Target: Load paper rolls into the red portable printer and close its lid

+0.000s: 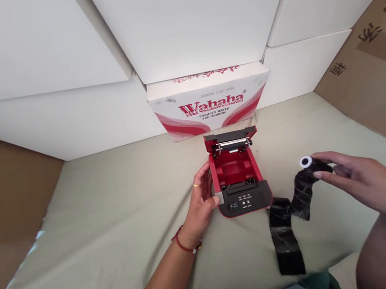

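Note:
A small red and black label printer [245, 199] stands on the cloth with its lid [231, 140] raised and its red inner bay exposed. My left hand [202, 198] grips its left side, the thumb on the grey front corner and the fingers along the wall. Off to the right, my right hand [346, 174] pinches a roll of black ribbon [320, 165] with a white-rimmed end, held apart from the printer. From the roll a loose, creased black strip [287, 241] trails down; its lower part lies on the cloth by the printer's front right corner.
Pale green cloth [116, 211] covers the work surface. Behind the printer stands a white and red Wahaha water carton [212, 104], backed by stacked white boxes [194, 21]. Brown cardboard walls rise at the left [11, 197] and right [375, 73].

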`<action>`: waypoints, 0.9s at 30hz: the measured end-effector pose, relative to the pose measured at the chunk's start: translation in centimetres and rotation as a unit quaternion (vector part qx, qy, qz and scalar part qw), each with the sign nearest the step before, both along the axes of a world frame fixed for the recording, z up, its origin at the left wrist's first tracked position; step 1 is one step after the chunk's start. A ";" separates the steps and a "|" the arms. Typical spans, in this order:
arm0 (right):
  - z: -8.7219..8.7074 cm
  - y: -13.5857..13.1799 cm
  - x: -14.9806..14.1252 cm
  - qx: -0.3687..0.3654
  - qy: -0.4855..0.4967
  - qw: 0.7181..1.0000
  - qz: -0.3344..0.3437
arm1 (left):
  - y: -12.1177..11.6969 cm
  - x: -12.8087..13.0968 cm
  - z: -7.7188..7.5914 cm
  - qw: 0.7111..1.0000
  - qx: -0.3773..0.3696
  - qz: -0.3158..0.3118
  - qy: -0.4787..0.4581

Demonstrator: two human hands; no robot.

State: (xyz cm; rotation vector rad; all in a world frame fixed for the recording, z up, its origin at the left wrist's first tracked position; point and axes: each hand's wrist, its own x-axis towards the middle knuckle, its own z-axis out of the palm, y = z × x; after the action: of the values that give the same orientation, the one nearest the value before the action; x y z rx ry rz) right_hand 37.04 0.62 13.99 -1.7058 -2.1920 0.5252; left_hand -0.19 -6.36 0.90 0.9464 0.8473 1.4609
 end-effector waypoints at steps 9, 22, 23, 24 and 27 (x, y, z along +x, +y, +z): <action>-7.0 -2.9 -2.7 -0.027 -0.014 0.999 0.012 | 0.1 -0.3 -0.2 1.000 -0.008 0.006 0.024; -3.6 -5.1 -4.9 -0.193 -0.091 0.959 0.189 | 0.5 -0.2 -0.4 1.000 0.014 0.005 0.014; -2.2 -5.1 -4.3 -0.192 -0.062 0.955 0.218 | 0.5 -0.2 -0.5 1.000 0.017 0.004 0.015; -0.5 -5.2 -3.6 -0.181 -0.028 0.952 0.246 | 0.6 -0.2 -0.5 1.000 0.021 0.003 0.015; 5.0 -4.9 -3.0 -0.100 0.054 0.951 0.289 | 0.6 -0.1 -0.6 0.999 0.033 0.001 0.017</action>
State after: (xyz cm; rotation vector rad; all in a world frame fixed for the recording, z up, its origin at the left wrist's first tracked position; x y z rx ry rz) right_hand 34.03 -4.27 18.94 -1.0521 -2.6158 0.9845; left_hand -0.28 -5.75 0.32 1.0227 0.8296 1.4843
